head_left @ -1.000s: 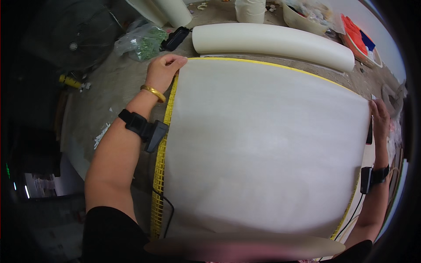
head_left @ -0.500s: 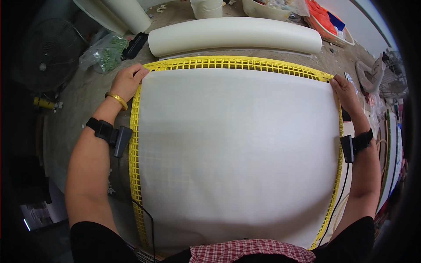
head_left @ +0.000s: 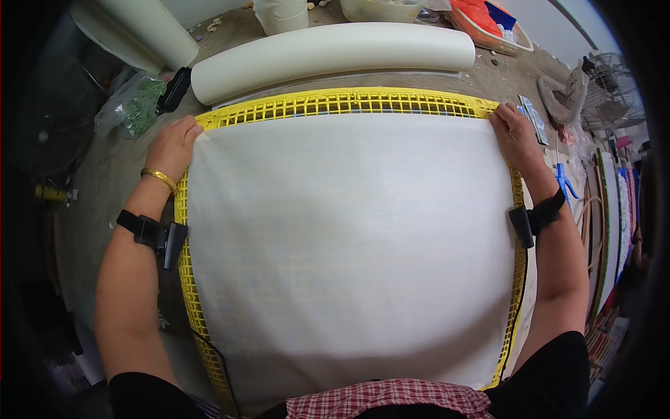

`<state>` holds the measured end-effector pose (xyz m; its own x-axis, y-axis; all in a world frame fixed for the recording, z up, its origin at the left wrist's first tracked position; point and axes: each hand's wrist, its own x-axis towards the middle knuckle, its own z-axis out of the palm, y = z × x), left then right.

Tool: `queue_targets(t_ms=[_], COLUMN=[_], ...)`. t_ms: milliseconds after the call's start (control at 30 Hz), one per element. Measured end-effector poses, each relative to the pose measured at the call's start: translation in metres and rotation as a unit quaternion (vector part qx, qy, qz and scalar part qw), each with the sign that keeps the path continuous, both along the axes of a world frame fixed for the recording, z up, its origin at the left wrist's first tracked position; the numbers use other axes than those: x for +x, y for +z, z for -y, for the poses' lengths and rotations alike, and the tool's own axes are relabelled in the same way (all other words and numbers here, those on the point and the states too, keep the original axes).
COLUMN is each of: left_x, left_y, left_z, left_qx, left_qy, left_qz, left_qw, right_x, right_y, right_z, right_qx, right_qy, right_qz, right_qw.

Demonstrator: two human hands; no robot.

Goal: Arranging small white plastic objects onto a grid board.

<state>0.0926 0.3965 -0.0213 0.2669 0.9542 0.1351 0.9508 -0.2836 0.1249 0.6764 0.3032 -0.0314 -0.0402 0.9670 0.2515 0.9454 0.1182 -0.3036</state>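
A large white sheet [head_left: 349, 230], cloth or paper-like and faintly see-through, lies over a yellow grid panel [head_left: 342, 103]. Yellow mesh shows beyond its far edge and along both sides. My left hand [head_left: 171, 143], with a gold bangle at the wrist, pinches the sheet's far left corner at the panel's edge. At the far right corner, my right hand [head_left: 518, 136] is closed on the sheet, its fingertips partly hidden by the panel's rim. Whether either hand also grips the panel, I cannot tell.
Beyond the panel lies a thick white roll [head_left: 335, 59]. At the far left are another roll [head_left: 139, 31], a plastic bag [head_left: 132, 108] with green contents and a dark fan [head_left: 52, 119]. A basket [head_left: 516, 47] and a second fan [head_left: 611, 91] stand at the right.
My view has shifted, so the panel, sheet and both hands appear farther left. Both hands remain closed at the sheet's far corners. A blue-handled tool has come into view at right.
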Motion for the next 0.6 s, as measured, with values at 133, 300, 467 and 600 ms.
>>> queue_targets(t_ms=[133, 300, 467, 600], left_x=[0.005, -0.003, -0.004, 0.012], left_y=[-0.001, -0.001, -0.005, 0.003], left_z=[0.000, 0.003, -0.002, 0.004], left_qx=[0.009, 0.021, 0.044, 0.021], left_qy=[-0.004, -0.006, -0.024, 0.006], left_qz=[-0.009, -0.028, -0.049, -0.071], left_qw=[1.000, 0.999, 0.998, 0.997], right_x=[0.003, -0.006, 0.008, 0.006], right_y=[0.000, -0.005, -0.014, -0.008], right_z=[0.001, -0.002, -0.002, 0.001], right_qx=[0.002, 0.010, 0.037, 0.044], right_qy=[-0.004, -0.015, 0.003, 0.018], right_qz=[0.005, -0.004, -0.016, -0.010], right_qw=[1.000, 1.000, 0.999, 0.999])
